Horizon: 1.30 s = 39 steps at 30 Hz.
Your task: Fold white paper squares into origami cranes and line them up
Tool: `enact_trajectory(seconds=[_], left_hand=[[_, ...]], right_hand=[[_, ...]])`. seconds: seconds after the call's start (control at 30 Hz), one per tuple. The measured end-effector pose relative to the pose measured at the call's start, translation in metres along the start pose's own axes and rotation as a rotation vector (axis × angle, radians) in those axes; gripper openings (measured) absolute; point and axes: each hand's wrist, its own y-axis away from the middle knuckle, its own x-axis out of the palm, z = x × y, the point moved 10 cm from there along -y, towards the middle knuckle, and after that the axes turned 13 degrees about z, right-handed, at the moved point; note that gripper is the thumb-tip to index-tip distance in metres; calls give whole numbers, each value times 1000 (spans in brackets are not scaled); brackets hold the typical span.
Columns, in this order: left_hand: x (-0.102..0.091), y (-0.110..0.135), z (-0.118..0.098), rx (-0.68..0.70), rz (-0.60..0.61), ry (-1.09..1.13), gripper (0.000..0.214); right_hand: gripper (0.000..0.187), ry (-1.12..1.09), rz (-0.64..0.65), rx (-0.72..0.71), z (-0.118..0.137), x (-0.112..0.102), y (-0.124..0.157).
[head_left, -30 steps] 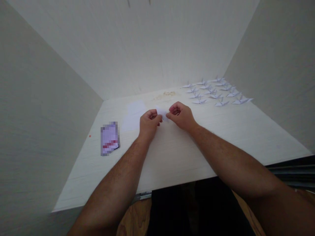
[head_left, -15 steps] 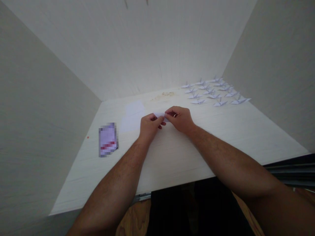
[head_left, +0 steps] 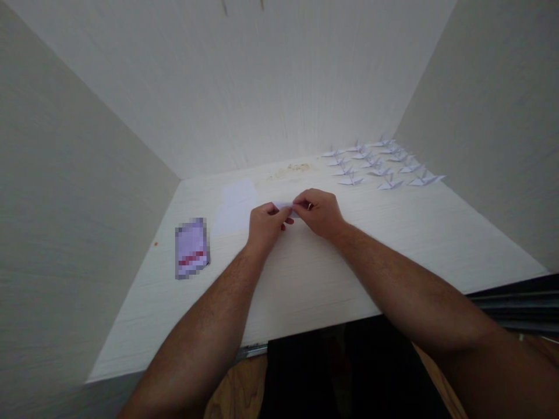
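- The left hand [head_left: 264, 224] was curled, its thumb and fingertips pinching the left end of a small white paper piece [head_left: 285, 206].
- The right hand [head_left: 321, 212] was likewise closed on the paper's right end, with the knuckles raised and the fingers tucked under.
- The paper piece sat between the two hands, just above the white table [head_left: 305, 279], near the middle of its surface. Whether it touched the table could not be told.
- Loose white sheets [head_left: 238, 203] lay flat on the table just beyond the left hand.
- A blurred purple packet [head_left: 191, 249] lay well to the left, near the side wall.
- A cluster of folded paper cranes [head_left: 379, 166] stood in rows at the far right corner.
- A faint brownish stain [head_left: 292, 169] marked the table by the back wall.
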Motion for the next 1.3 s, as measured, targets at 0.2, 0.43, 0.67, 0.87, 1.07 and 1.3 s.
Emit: enact_trajectory(seconds=[0.2,0.43,0.67,0.87,1.07,1.3], left_hand=[[-1,3,-6,14,6,-40,24],[-1,0,-1,38,9,-16,29],[-2,-3,4,85,-19,251,34],[-1,-4,4,75,-4,380,40],[-12,-2,-4,168,-67,280,22],[2,-5,-1,129,74,221,23]], right_hand=[[5,-22,-6,-7,0,-1,0],[2,-48,-20,22,-5,0,0],[12,-72,19,-172,18,0,2],[11,-17,67,-138,13,7,1],[10,-260,63,52,-7,7,1],[19,-482,127,160,-16,13,0]])
